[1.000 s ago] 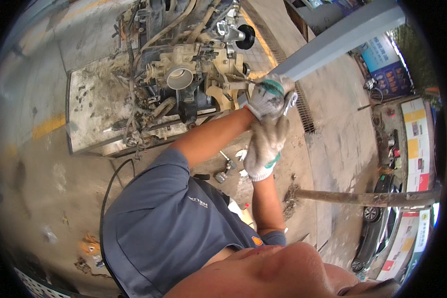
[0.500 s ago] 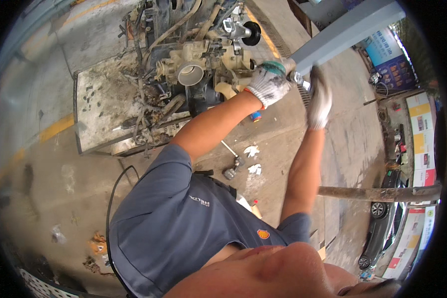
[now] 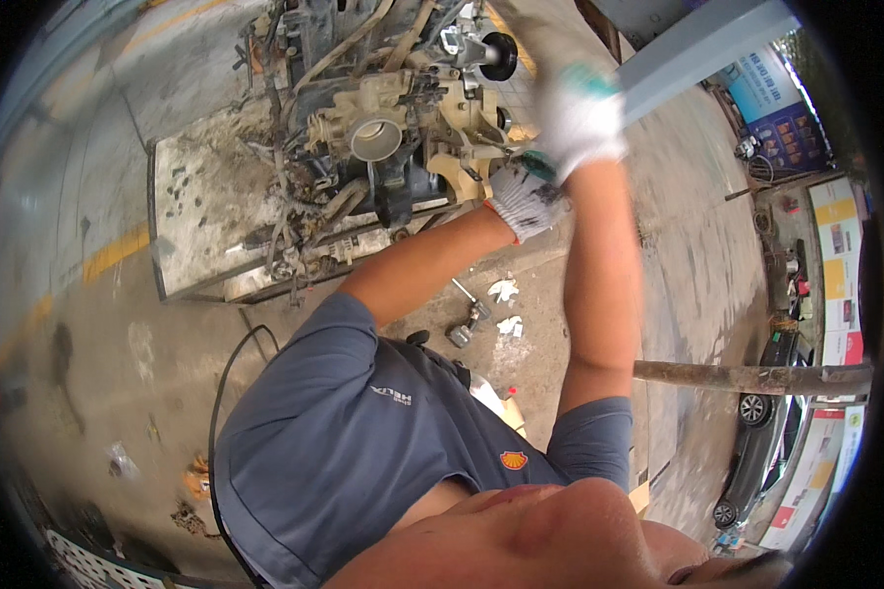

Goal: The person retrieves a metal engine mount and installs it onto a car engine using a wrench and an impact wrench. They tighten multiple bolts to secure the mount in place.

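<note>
White knit gloves [image 3: 581, 126] cover both hands [image 3: 526, 199] near a round-mouthed metal engine [image 3: 388, 103].

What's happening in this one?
A person in a grey-blue shirt and pale work gloves is at a grimy engine assembly by a dirty, pale-topped table. The left hand is close to the tan bracket on the engine's side. The right hand is raised just beyond it, badly blurred; what either grips, if anything, can't be made out. On the floor, a power tool with a long shaft lies near white scraps.
</note>
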### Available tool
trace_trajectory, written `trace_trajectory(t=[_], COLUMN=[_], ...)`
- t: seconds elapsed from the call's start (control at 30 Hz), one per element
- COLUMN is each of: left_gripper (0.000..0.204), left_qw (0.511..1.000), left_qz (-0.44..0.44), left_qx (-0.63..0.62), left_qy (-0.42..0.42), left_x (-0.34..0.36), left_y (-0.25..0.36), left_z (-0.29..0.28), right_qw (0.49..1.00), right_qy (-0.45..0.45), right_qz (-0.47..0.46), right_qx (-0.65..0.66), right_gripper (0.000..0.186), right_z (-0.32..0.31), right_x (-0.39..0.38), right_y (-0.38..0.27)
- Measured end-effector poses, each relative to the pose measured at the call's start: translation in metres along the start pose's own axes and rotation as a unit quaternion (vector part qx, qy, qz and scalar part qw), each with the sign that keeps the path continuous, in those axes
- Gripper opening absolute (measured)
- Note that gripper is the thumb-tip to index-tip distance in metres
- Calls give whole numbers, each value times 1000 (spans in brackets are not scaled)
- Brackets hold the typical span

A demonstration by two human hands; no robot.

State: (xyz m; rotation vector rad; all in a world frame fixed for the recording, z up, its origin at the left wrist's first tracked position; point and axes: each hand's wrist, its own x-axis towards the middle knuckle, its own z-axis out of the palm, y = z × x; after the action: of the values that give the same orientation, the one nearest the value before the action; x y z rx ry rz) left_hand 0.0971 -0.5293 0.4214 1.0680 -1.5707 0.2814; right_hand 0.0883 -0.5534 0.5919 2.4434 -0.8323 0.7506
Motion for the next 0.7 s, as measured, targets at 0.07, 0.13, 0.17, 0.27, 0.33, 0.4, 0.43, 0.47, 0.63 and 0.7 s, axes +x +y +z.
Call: trace_trajectory(t=[0.07, 0.13, 0.17, 0.27, 0.33, 0.4, 0.43, 0.47, 0.63, 0.7], left_gripper=[31, 27, 26, 27, 16, 12, 10, 11, 23, 29], left_qw=[955, 973, 973, 979, 991, 984, 987, 978, 991, 905], left_qz=[-150, -133, -145, -133, -82, -100, -80, -77, -117, -186], left_qx=[-131, -174, -152, -99, -68, -100, -116, -169, -44, -381], left_qy=[-221, -77, -94, -120, -79, -112, -72, -94, -49, -35], left_x=[50, 52, 55, 59, 49, 46, 43, 47, -3, 1], left_y=[22, -4, -1, -5, -5, 8, 9, 7, -18, -8], left_z=[-45, -35, -37, -28, 1, -1, -2, -8, 11, 9], right_qw=[911, 864, 868, 833, 853, 897, 928, 973, 979, 993], right_qy=[-210, -186, -120, 76, 235, 225, 209, 154, 65, -30], right_qz=[330, 301, 267, 323, 316, 212, 151, 79, -162, -106], right_qx=[132, 357, 401, 444, 341, 315, 270, 152, 102, -38], right_gripper=[47, 42, 43, 47, 49, 44, 43, 42, 50, 44], right_z=[-19, -5, 11, 13, 14, 13, 11, 2, -16, -27], right_x=[-2, -53, -95, -177, -205, -219, -220, -212, -91, -37], right_y=[96, 139, 149, 44, -42, -69, -76, -76, -91, -73])
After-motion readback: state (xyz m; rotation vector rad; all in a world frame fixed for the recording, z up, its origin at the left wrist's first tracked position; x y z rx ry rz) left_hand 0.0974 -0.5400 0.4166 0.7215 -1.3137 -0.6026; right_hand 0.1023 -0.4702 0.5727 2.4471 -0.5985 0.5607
